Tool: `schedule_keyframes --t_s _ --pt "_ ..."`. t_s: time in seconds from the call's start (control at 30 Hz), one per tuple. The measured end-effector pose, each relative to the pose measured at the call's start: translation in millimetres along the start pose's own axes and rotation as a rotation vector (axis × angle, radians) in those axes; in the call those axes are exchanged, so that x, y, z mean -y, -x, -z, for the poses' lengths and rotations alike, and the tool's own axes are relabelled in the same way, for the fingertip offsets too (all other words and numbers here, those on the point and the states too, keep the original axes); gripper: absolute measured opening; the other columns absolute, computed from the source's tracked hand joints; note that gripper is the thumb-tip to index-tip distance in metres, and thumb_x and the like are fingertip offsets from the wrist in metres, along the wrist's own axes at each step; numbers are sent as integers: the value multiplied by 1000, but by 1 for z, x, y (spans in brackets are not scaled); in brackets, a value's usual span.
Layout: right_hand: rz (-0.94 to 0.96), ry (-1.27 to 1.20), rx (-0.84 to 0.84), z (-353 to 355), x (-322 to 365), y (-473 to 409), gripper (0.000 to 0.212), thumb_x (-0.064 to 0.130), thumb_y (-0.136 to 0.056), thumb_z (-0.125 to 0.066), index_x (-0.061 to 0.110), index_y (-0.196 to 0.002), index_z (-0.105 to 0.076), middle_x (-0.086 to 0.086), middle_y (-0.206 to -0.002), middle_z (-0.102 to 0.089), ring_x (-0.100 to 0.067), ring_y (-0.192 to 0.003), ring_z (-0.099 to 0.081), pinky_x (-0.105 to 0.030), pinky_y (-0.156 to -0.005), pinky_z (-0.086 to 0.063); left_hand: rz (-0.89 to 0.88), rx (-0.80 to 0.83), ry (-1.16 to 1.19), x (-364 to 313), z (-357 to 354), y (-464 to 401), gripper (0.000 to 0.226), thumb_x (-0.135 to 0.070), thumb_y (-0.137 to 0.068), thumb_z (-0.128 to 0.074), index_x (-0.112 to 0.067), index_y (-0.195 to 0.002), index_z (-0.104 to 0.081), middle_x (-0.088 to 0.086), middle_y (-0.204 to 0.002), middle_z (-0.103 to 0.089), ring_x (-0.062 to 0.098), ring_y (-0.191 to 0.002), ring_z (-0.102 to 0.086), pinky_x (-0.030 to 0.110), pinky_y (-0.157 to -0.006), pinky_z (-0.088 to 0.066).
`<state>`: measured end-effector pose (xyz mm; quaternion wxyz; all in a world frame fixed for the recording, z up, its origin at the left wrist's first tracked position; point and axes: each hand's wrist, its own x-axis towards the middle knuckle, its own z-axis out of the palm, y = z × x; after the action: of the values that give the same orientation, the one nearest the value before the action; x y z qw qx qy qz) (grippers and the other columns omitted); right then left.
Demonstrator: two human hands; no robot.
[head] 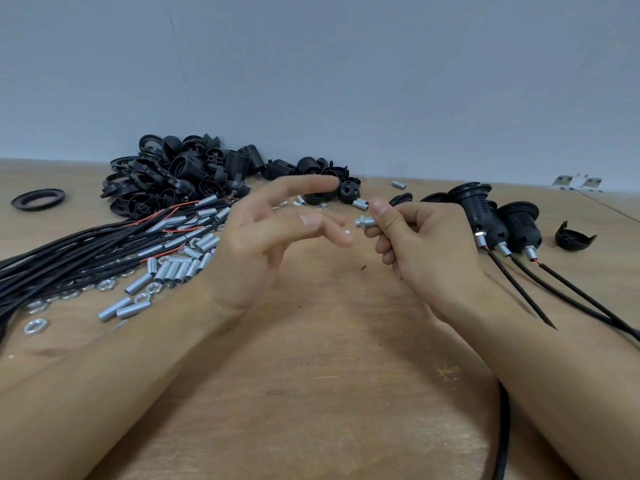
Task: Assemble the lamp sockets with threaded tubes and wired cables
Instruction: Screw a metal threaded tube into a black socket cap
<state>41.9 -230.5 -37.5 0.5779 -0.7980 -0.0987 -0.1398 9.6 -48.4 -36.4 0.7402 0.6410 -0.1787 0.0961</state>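
Metal threaded tube (367,222), a nut on its end, is being pinched by the right hand (415,247); the left hand (263,244) is being held open beside it. Three wired sockets (498,216) are lying finished at right; heaps of socket parts (180,174), tubes (173,268) and cables (69,251) are being left at left.

right hand (420,237) pinches threaded tube (366,222) with nut | left hand (266,233) open beside it

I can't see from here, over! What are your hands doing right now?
Right hand pinching threaded tube, nut on its tip. Left hand open, holding nothing, just left of the tube. Three wired sockets finished at right. Nothing in the way.
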Motion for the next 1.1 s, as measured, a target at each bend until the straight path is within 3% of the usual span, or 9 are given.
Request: schedule_keyframes --t_s 0.17,0.23,0.37,0.53,0.7,0.8,0.87,0.97,1.1 --pt "18 13 58 -4 0 2 37 38 -96 -59 16 -68 -71 4 -51 -62 -6 -45 -54 -19 -47 -40 94 98 -74 6 -2 1 65 -10 -73 -62 -11 -137 -51 7 -121 -71 20 -120 -62 30 -92 -48" --pt "20 16 61 -3 0 2 37 38 -96 -59 17 -68 -71 4 -51 -62 -6 -46 -54 -21 -48 -40 50 102 -71 4 -4 1 60 -8 -75 -60 -8 -135 -51 10 -116 -72 23 -116 -64 27 -90 -49" --pt "21 -3 59 -3 -1 1 38 38 -97 -58 16 -68 -71 4 -51 -61 -5 -46 -53 -19 -47 -39 -33 -78 -55 -3 1 -1 43 -11 -78 -57 -9 -120 -62 11 -92 -77 23 -100 -68 32 -86 -47" --pt "47 -20 94 -4 1 4 38 40 -96 -57 20 -66 -69 4 -51 -59 -3 -46 -53 -15 -46 -40 31 -5 -230 5 -9 2 41 -1 -87 -69 -11 -126 -61 3 -108 -76 15 -105 -70 24 -87 -52" --pt "76 129 70 -3 0 4 39 44 -96 -56 22 -66 -68 -3 -58 -64 -6 -50 -54 -36 -59 -52 -56 -115 -156 0 -3 1 28 -7 -83 -62 -11 -110 -68 7 -79 -77 19 -87 -71 29 -84 -53" --pt "54 66 58 -4 0 3 45 45 -96 -54 20 -62 -66 3 -52 -60 -4 -48 -53 -29 -55 -46 -18 -115 -229 1 -3 0 27 -9 -85 -67 -13 -112 -68 3 -90 -77 16 -89 -70 29 -81 -52" --pt "54 26 72 -4 -1 3 47 46 -97 -53 21 -60 -67 6 -50 -59 -4 -48 -52 -27 -54 -43 55 -49 -313 6 -9 2 28 -15 -87 -73 -16 -115 -68 -1 -95 -78 11 -92 -70 33 -89 -53" --pt "74 28 135 -5 -1 5 39 47 -97 -52 34 -65 -70 7 -51 -59 -5 -49 -52 -30 -53 -43 93 -38 -311 10 -14 6 37 -27 -75 -78 -11 -108 -73 4 -93 -78 18 -95 -73 43 -97 -54" --pt "71 124 178 -6 0 6 48 45 -98 -50 21 -59 -62 12 -49 -57 -3 -46 -51 -30 -53 -45 38 -77 -323 10 -10 4 19 -11 -78 -80 -10 -96 -77 4 -89 -78 18 -89 -74 41 -92 -57"
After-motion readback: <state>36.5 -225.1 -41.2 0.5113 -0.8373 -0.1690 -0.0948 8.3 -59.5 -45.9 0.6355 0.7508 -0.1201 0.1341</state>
